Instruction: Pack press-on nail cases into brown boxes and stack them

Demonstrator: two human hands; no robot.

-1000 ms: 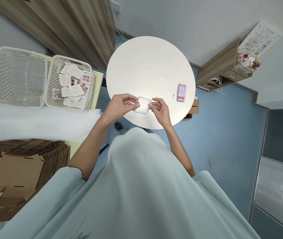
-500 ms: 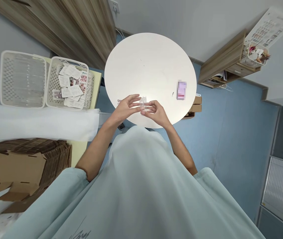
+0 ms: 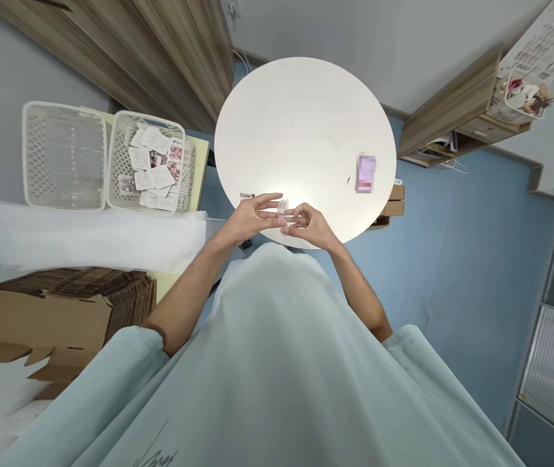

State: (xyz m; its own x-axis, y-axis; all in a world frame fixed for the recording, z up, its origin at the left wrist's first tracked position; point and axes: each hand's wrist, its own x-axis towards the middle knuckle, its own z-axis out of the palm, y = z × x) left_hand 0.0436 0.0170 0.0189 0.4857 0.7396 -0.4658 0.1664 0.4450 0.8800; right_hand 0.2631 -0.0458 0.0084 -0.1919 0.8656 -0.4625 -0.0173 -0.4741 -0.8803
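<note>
Between my two hands, over the near edge of a round white table [image 3: 301,130], is a small clear plastic case [image 3: 283,209]. My left hand [image 3: 253,217] grips it from the left, thumb and fingers on its side. From the right, my right hand [image 3: 310,226] holds the same case with bent fingers and thumb. Fingers cover part of the case, and I cannot make out what is in it. Just beyond my left hand lies a small card with dark red spots [image 3: 246,195], partly hidden.
A pixelated purple object [image 3: 365,174] lies on the table's right. Left are a basket of packed cards [image 3: 153,168], a basket of clear plastic pieces [image 3: 65,155], white sheeting [image 3: 87,233] and flattened cardboard boxes [image 3: 43,318]. A wooden cabinet [image 3: 452,117] stands far right.
The view has shifted slightly, so the surroundings sit further right. Both hands stay on the clear case; the right fingers have bent a little more.
</note>
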